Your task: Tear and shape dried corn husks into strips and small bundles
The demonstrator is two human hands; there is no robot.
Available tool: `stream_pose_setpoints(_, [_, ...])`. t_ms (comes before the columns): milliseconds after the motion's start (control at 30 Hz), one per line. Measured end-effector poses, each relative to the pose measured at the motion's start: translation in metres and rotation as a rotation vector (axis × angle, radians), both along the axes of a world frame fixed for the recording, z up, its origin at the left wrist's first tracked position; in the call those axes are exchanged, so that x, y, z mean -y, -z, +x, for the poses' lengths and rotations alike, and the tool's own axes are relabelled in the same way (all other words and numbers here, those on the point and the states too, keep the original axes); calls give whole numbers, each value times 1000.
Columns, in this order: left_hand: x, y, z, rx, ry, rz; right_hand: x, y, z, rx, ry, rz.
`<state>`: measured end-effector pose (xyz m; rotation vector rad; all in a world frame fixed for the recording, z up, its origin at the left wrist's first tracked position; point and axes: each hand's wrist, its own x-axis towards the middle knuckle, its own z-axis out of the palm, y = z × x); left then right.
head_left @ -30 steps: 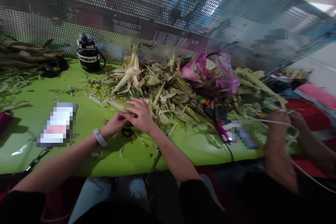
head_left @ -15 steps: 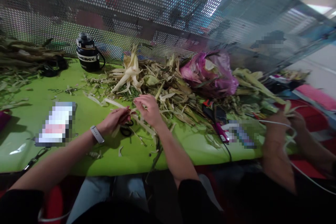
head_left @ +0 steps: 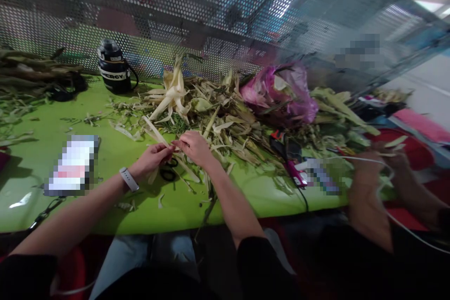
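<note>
1. Far left: our phone-like slab (head_left: 72, 166) lies on the green bench (head_left: 140, 220), screen blurred out. Clear of the work; we'd leave it.
2. Next, further back: dark bottle (head_left: 114, 68), upright near the perforated panel.
3. Left hand (head_left: 152, 158): grip together, clamped on the pale husk strip (head_left: 156, 131). That's our working piece: it sits right at our fingertips, one end slanting up and away from us, over the bench.
4. Under and just beside that hand: black rings (head_left: 168, 174), scissor handles by the look of them; blades we can't make out. Not in use.
5. Behind: a splayed pale husk bundle (head_left: 174, 93), leaning on the heap.
6. Right hand (head_left: 195, 149): fingertips meet the left's; its grip reads as clamped on the same strip, though our fingers hide the exact contact.
7. Step in hand, our judgement: working the strip by fingertip, splitting or tidying it. Next move calls for a firm left pinch and a light right pull along the grain; yank it and we'd probably tear it crooked.
8. Right of that: loose husk heap (head_left: 228, 122), then purple plastic bag (head_left: 281, 93) against it.
9. Far right: co-worker's hands (head_left: 372, 154), well apart from ours, at pale husk.
</note>
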<state>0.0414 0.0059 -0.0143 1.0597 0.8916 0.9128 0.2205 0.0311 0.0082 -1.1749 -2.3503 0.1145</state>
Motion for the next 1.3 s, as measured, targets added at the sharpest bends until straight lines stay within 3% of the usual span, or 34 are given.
stream_pose_setpoints(200, [0, -3, -1, -27, 17, -39, -4, 6, -2, 26, 74, 117])
stream_pose_setpoints(300, [-1, -4, 0, 94, -52, -156, 1, 1, -1, -78, 109, 195])
stream_pose_setpoints(400, [-3, -3, -2, 201, -83, -166, 9, -6, 0, -220, 168, 270])
stream_pose_setpoints(467, [-4, -3, -3, 205, -100, -118, 14, -10, 0, -218, 140, 195])
stream_pose_setpoints(633, [-7, -2, -6, 173, -168, -58, 18, -11, -5, -51, 31, -208])
stream_pose_setpoints(733, [-9, -1, -6, 169, -200, -42, 17, -10, -9, -36, -12, -351])
stream_pose_setpoints(1033, [-11, -2, -4, 178, -334, -66, 14, -2, -12, -50, -103, -353])
stream_pose_setpoints(1300, [-16, -3, -11, 276, -193, -128, 11, -6, -5, -177, -63, -438])
